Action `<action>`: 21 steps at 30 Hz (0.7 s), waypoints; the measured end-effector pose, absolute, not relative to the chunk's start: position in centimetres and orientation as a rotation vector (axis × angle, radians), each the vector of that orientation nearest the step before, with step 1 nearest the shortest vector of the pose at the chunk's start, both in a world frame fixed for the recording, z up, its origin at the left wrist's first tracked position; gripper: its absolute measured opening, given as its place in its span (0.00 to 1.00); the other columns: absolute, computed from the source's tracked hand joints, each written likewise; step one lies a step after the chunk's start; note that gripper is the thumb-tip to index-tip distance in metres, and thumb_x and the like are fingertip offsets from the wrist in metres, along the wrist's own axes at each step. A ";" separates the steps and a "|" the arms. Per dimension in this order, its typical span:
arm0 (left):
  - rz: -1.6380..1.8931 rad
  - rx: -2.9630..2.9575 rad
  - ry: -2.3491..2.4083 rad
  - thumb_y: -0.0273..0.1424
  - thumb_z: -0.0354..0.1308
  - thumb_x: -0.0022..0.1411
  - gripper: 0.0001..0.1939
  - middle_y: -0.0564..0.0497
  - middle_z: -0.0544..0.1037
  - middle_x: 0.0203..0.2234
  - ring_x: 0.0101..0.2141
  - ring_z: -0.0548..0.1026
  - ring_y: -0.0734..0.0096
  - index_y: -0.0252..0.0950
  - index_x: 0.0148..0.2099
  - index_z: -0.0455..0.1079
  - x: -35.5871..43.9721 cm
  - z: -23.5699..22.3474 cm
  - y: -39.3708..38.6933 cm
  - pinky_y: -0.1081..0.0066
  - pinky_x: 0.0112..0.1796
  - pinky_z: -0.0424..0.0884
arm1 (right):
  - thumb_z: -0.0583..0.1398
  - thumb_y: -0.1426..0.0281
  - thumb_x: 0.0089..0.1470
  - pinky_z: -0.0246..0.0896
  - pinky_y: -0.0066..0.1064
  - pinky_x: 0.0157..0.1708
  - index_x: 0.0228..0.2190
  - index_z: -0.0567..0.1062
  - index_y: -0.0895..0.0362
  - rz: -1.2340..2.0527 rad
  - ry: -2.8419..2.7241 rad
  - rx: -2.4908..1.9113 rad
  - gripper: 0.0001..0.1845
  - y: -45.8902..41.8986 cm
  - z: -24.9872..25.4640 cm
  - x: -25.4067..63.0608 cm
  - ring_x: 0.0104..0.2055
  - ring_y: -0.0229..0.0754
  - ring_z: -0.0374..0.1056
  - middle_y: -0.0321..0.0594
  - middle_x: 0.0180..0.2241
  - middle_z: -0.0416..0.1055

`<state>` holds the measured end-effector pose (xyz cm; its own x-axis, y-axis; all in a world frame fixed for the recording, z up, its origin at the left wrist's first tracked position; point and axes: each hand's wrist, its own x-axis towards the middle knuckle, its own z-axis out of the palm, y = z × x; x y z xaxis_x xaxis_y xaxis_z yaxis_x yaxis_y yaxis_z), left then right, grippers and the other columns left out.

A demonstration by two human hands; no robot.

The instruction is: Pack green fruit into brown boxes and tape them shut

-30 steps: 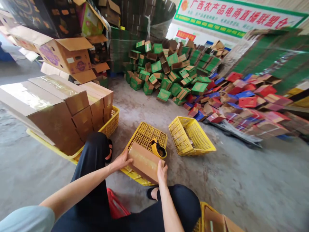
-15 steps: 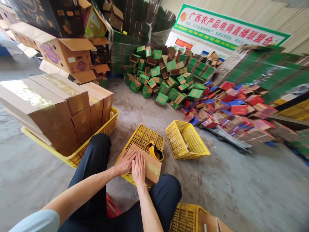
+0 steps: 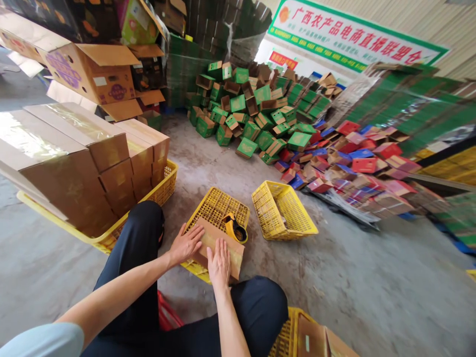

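Note:
A closed brown cardboard box (image 3: 235, 250) with clear tape along its top lies on an upturned yellow plastic crate (image 3: 219, 202) between my knees. My left hand (image 3: 187, 243) rests flat on the box's left end, fingers stretched out. Flat on the top nearer the right end is my right hand (image 3: 219, 263), its fingers straight and the thumb apart. Neither hand grips anything. Just behind the box, a yellow and black tape dispenser (image 3: 235, 228) sits on the crate.
At left, a yellow crate (image 3: 171, 181) holds stacked taped cartons (image 3: 70, 183). Another yellow basket (image 3: 284, 210) stands right of the work crate. Cartons in a crate (image 3: 312, 342) are by my right knee. Green boxes (image 3: 247, 148) and red and blue boxes (image 3: 362, 164) lie heaped beyond.
My hands were side by side at the box's middle. They have spread apart along the top, left hand toward the left end, right hand toward the right. The view has shifted slightly.

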<state>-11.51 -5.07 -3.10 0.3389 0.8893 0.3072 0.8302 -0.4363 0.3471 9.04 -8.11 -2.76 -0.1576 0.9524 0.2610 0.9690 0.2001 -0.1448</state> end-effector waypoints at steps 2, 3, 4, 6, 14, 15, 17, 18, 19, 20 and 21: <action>0.682 2.436 1.620 0.39 0.45 0.78 0.26 0.50 0.62 0.71 0.69 0.61 0.59 0.46 0.74 0.57 -11.6 -3.1 -4.9 0.43 0.70 0.38 | 0.42 0.50 0.72 0.58 0.49 0.65 0.67 0.64 0.68 -0.103 -2.161 -1.844 0.40 -8.4 -2.9 9.9 0.70 0.58 0.59 0.58 0.67 0.62; 0.675 2.419 1.637 0.39 0.45 0.78 0.27 0.49 0.62 0.71 0.69 0.61 0.57 0.47 0.74 0.57 -11.6 -3.1 -4.9 0.42 0.70 0.39 | 0.42 0.49 0.72 0.58 0.49 0.65 0.67 0.64 0.68 -0.111 -2.150 -1.855 0.40 -8.5 -3.0 10.3 0.70 0.58 0.60 0.58 0.67 0.62; 0.667 2.400 1.654 0.39 0.45 0.77 0.27 0.49 0.61 0.71 0.70 0.61 0.56 0.47 0.75 0.56 -11.7 -3.1 -4.8 0.42 0.70 0.41 | 0.42 0.49 0.72 0.58 0.49 0.65 0.67 0.65 0.68 -0.116 -2.139 -1.866 0.40 -8.6 -3.1 10.8 0.70 0.58 0.60 0.59 0.67 0.62; 0.650 2.362 1.677 0.41 0.46 0.77 0.28 0.49 0.59 0.72 0.70 0.59 0.54 0.48 0.75 0.55 -11.9 -3.1 -4.7 0.41 0.69 0.44 | 0.42 0.48 0.72 0.57 0.50 0.65 0.66 0.65 0.69 -0.118 -2.104 -1.898 0.42 -8.9 -3.2 11.7 0.70 0.59 0.60 0.60 0.67 0.62; 0.654 2.193 1.620 0.45 0.44 0.77 0.31 0.45 0.47 0.75 0.71 0.55 0.50 0.43 0.76 0.52 -11.8 -4.2 -4.6 0.43 0.68 0.52 | 0.38 0.43 0.69 0.57 0.50 0.67 0.67 0.64 0.70 0.033 -1.846 -1.984 0.48 -9.8 -3.8 15.7 0.72 0.60 0.55 0.63 0.69 0.59; 0.661 2.178 1.616 0.46 0.43 0.77 0.32 0.43 0.45 0.76 0.71 0.56 0.50 0.41 0.76 0.52 -11.7 -4.5 -4.6 0.45 0.67 0.56 | 0.37 0.43 0.69 0.57 0.48 0.67 0.67 0.63 0.70 0.075 -1.822 -1.972 0.48 -9.8 -3.9 15.9 0.72 0.58 0.55 0.62 0.69 0.58; 0.685 2.164 1.598 0.48 0.43 0.77 0.34 0.41 0.43 0.76 0.71 0.56 0.49 0.38 0.77 0.50 -11.7 -4.9 -4.6 0.52 0.66 0.61 | 0.37 0.42 0.69 0.55 0.46 0.68 0.68 0.62 0.69 0.161 -1.777 -1.964 0.49 -9.9 -4.1 16.3 0.72 0.56 0.55 0.62 0.70 0.57; 0.703 2.162 1.579 0.48 0.43 0.77 0.35 0.41 0.43 0.76 0.72 0.55 0.49 0.37 0.77 0.49 -11.7 -5.1 -4.5 0.54 0.65 0.62 | 0.37 0.42 0.68 0.55 0.45 0.68 0.68 0.62 0.68 0.202 -1.751 -1.974 0.49 -9.8 -4.1 16.4 0.72 0.56 0.55 0.61 0.70 0.57; 0.722 2.165 1.558 0.49 0.44 0.77 0.36 0.41 0.42 0.76 0.72 0.54 0.49 0.37 0.77 0.48 -11.8 -5.3 -4.5 0.56 0.65 0.63 | 0.38 0.42 0.68 0.56 0.45 0.68 0.68 0.61 0.68 0.237 -1.726 -1.989 0.49 -9.8 -4.1 16.5 0.72 0.55 0.56 0.61 0.70 0.57; 0.739 2.169 1.538 0.50 0.45 0.76 0.37 0.40 0.42 0.76 0.72 0.53 0.49 0.37 0.78 0.48 -11.8 -5.5 -4.4 0.56 0.65 0.62 | 0.37 0.42 0.68 0.57 0.44 0.67 0.69 0.60 0.67 0.264 -1.701 -2.008 0.48 -9.7 -4.1 16.7 0.71 0.55 0.57 0.60 0.70 0.57; 0.750 2.177 1.522 0.51 0.45 0.76 0.38 0.39 0.41 0.76 0.73 0.51 0.48 0.36 0.77 0.48 -11.8 -5.7 -4.4 0.55 0.66 0.62 | 0.37 0.42 0.69 0.59 0.44 0.66 0.69 0.60 0.66 0.282 -1.677 -2.029 0.47 -9.5 -4.0 16.9 0.70 0.55 0.59 0.60 0.69 0.58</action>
<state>-11.78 -4.40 -5.66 0.2713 0.9397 0.2083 0.7374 -0.3420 0.5824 16.94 -9.54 -4.03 0.2241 0.9635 0.1467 0.8623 -0.1259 -0.4906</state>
